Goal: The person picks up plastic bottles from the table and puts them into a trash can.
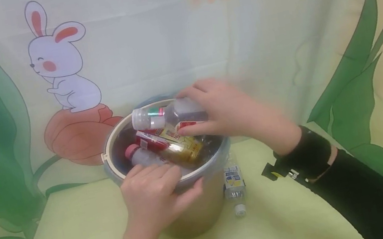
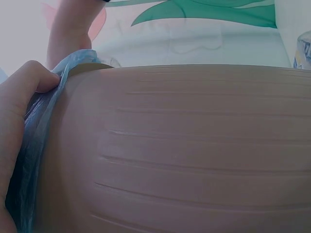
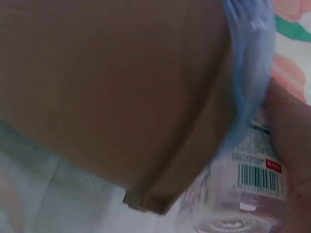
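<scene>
A beige trash bin stands on the table, its rim lined with a thin blue plastic bag. My left hand grips the near rim, fingers over the edge and thumb outside against the bag. Over the bin's mouth, my right hand holds a clear plastic bottle on its side, neck to the left. A barcode label on that bottle shows in the right wrist view. Inside the bin are a red and yellow package and a pink-capped bottle.
Another clear bottle with a blue and white label lies on the table, close to the bin's right side. The pale yellow-green tabletop meets a cloth backdrop printed with a rabbit and leaves.
</scene>
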{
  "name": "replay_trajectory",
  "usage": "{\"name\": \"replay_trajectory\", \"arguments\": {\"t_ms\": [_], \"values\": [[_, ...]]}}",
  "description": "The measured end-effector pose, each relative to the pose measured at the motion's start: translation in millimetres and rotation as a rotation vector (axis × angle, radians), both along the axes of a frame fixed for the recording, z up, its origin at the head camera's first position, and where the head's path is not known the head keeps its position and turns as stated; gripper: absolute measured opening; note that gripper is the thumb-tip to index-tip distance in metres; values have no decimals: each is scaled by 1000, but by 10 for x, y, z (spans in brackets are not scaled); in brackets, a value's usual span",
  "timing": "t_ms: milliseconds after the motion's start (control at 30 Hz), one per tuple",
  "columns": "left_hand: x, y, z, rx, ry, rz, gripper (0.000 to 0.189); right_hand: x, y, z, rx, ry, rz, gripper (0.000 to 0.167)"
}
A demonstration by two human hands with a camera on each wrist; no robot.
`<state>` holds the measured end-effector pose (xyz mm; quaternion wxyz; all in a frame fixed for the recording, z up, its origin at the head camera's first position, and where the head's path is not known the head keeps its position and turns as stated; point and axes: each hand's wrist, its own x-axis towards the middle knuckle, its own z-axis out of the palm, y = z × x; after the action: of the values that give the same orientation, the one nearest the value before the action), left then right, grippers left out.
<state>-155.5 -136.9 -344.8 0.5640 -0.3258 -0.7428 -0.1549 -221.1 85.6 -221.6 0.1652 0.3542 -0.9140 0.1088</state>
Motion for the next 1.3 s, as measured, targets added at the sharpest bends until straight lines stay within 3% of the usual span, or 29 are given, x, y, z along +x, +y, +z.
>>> {"name": "replay_trajectory", "arguments": {"t_ms": [200, 567, 900, 1300], "values": [[-8, 7, -4, -8, 7, 5, 55, 49, -201, -50, 26, 75, 64, 72], [-19, -3, -12, -13, 11, 18, 54, 110, -500, -133, 72, -34, 72, 72], [-22, -23, -8, -11, 15, 22, 53, 99, -517, -237, 60, 3, 64, 71], [-21, -36, -10, -5, 2, 16, 53, 100, -506, -249, 55, 11, 75, 70]]}}
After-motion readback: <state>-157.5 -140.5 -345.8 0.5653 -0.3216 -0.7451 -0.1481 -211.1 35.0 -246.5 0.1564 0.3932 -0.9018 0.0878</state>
